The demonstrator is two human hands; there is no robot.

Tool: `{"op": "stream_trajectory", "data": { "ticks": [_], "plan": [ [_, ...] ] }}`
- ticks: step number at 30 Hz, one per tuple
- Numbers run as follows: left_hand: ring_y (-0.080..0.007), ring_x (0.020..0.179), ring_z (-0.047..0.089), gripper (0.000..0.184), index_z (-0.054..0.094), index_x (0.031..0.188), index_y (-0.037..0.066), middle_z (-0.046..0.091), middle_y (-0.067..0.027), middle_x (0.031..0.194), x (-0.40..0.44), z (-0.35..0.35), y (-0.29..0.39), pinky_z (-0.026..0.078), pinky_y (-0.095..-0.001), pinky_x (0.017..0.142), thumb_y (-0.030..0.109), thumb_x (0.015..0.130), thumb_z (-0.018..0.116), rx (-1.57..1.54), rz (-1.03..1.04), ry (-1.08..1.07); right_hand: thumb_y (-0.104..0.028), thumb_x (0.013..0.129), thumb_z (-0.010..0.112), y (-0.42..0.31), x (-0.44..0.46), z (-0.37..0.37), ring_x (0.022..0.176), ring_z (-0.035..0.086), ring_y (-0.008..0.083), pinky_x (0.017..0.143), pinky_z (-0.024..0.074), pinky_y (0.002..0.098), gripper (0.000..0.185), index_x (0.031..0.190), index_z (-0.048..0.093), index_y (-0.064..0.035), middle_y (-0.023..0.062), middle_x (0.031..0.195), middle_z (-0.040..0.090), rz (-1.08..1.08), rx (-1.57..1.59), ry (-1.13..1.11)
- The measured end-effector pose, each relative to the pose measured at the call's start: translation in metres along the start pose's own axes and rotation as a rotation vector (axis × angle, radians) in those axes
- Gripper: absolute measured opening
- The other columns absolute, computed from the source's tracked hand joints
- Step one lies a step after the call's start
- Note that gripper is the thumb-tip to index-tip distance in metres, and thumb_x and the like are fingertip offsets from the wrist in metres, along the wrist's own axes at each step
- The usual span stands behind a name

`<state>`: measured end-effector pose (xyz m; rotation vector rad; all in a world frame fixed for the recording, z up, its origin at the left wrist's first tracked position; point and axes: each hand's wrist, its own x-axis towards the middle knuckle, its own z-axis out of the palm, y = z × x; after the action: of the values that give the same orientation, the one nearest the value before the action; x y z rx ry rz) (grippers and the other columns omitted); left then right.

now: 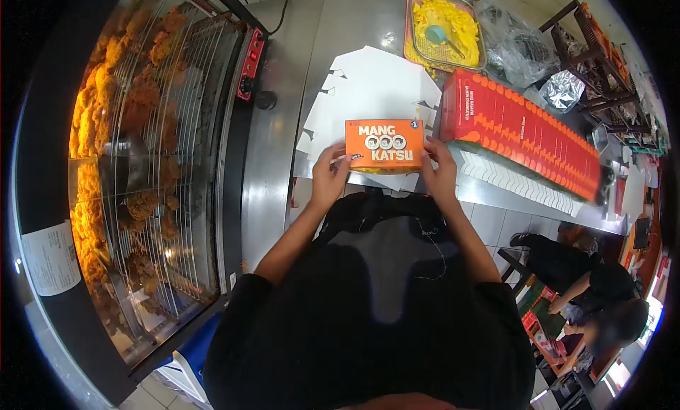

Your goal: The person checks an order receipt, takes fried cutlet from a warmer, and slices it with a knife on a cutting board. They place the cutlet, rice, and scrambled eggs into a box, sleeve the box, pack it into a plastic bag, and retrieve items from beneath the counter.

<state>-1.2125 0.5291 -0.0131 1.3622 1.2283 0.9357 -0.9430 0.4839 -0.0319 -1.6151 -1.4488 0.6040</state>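
An orange box (384, 144) printed "MANG KATSU" stands closed between my hands, over flat white unfolded cartons (375, 84) on the steel counter. My left hand (330, 173) grips the box's left end, its fingers against the side. On the right end, my right hand (440, 171) holds the box with fingers and thumb pressed to it. A long row of red folded boxes (520, 130) lies just right of the white cartons.
A glass warmer (159, 148) with fried pieces is at left. Behind the cartons are a basket of yellow food (445, 31), clear plastic bags (513, 42) and crumpled foil (564, 90). Another person (588, 289) is at lower right, by crates.
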Motion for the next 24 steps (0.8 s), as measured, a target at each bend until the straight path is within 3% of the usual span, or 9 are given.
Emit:
{"op": "stream_trajectory", "data": {
  "ticks": [2, 5, 8, 13, 16, 19, 22, 23, 24],
  "plan": [
    [-0.0176, 0.102, 0.06, 0.042, 0.052, 0.125, -0.007, 0.061, -0.0137, 0.117, 0.016, 0.005, -0.009, 0.052, -0.0278, 0.081, 0.01, 0.089, 0.065, -0.098, -0.124, 0.051, -0.016, 0.091, 0.062, -0.001, 0.01, 0.011, 0.103, 0.062, 0.0252, 0.088, 0.0493, 0.0335, 0.034, 0.118, 0.055, 0.0024, 0.0179, 0.114, 0.063, 0.364, 0.255, -0.005],
    [-0.0184, 0.1, 0.06, 0.043, 0.053, 0.123, -0.006, 0.061, -0.0155, 0.114, 0.036, -0.002, -0.024, 0.051, -0.0294, 0.079, 0.013, 0.087, 0.069, -0.253, -0.352, -0.018, -0.02, 0.09, 0.065, 0.004, 0.02, 0.012, 0.101, 0.062, 0.0204, 0.085, 0.0495, 0.0316, 0.04, 0.12, 0.052, 0.0027, 0.0145, 0.111, 0.064, 0.509, 0.477, -0.069],
    [-0.0177, 0.096, 0.061, 0.044, 0.051, 0.122, -0.007, 0.061, -0.0156, 0.112, 0.04, -0.008, -0.02, 0.05, -0.0298, 0.084, 0.013, 0.087, 0.069, -0.193, -0.383, -0.006, -0.023, 0.088, 0.068, 0.005, 0.025, 0.009, 0.096, 0.062, 0.0197, 0.083, 0.0491, 0.0306, 0.045, 0.121, 0.052, 0.003, 0.0135, 0.107, 0.064, 0.518, 0.513, -0.033],
    [-0.0185, 0.09, 0.062, 0.081, 0.045, 0.129, -0.01, 0.065, -0.0173, 0.101, 0.041, -0.02, 0.006, 0.05, -0.0276, 0.073, 0.033, 0.073, 0.083, 0.008, -0.383, 0.037, -0.029, 0.086, 0.069, -0.022, 0.036, -0.011, 0.102, 0.057, 0.0178, 0.088, 0.0445, 0.0298, 0.049, 0.121, 0.053, 0.0022, 0.0137, 0.108, 0.063, 0.636, 0.398, -0.08],
    [-0.0179, 0.087, 0.062, 0.084, 0.043, 0.13, -0.01, 0.066, -0.0172, 0.1, 0.044, -0.024, 0.013, 0.05, -0.0278, 0.072, 0.036, 0.072, 0.083, 0.106, -0.381, 0.013, -0.031, 0.086, 0.069, -0.019, 0.038, -0.012, 0.1, 0.058, 0.0174, 0.087, 0.0444, 0.029, 0.048, 0.118, 0.056, 0.0035, 0.0134, 0.106, 0.064, 0.628, 0.277, -0.078],
    [-0.0167, 0.083, 0.063, 0.073, 0.049, 0.127, -0.01, 0.067, -0.0156, 0.098, 0.037, -0.018, 0.026, 0.05, -0.0278, 0.071, 0.038, 0.079, 0.076, 0.06, -0.419, 0.01, -0.033, 0.086, 0.067, -0.014, 0.035, -0.012, 0.094, 0.064, 0.0207, 0.083, 0.0481, 0.0315, 0.048, 0.115, 0.06, 0.005, 0.0166, 0.101, 0.068, 0.595, 0.217, -0.119],
    [-0.0167, 0.081, 0.063, 0.059, 0.055, 0.125, -0.006, 0.067, -0.0151, 0.096, 0.031, -0.012, 0.001, 0.05, -0.0292, 0.071, 0.038, 0.088, 0.067, 0.106, -0.31, -0.089, -0.034, 0.089, 0.062, -0.005, 0.025, -0.002, 0.089, 0.068, 0.0268, 0.08, 0.0504, 0.0348, 0.046, 0.113, 0.063, 0.0046, 0.0187, 0.094, 0.07, 0.51, 0.185, -0.132],
    [-0.0191, 0.085, 0.064, 0.048, 0.059, 0.125, -0.002, 0.066, -0.0187, 0.104, 0.025, -0.009, -0.001, 0.05, -0.0308, 0.072, 0.035, 0.094, 0.057, 0.26, -0.174, -0.117, -0.034, 0.09, 0.06, -0.001, 0.021, 0.001, 0.088, 0.068, 0.029, 0.08, 0.0507, 0.0358, 0.045, 0.113, 0.064, 0.0042, 0.0189, 0.092, 0.07, 0.473, 0.173, -0.128],
    [-0.0224, 0.093, 0.062, 0.048, 0.057, 0.127, 0.0, 0.062, -0.0211, 0.111, 0.024, -0.008, -0.007, 0.049, -0.033, 0.078, 0.035, 0.094, 0.057, 0.305, -0.177, -0.126, -0.033, 0.092, 0.058, 0.003, 0.016, 0.002, 0.088, 0.067, 0.0317, 0.08, 0.0509, 0.0368, 0.045, 0.116, 0.062, 0.0037, 0.0209, 0.096, 0.069, 0.436, 0.1, -0.122]
  ]
}}
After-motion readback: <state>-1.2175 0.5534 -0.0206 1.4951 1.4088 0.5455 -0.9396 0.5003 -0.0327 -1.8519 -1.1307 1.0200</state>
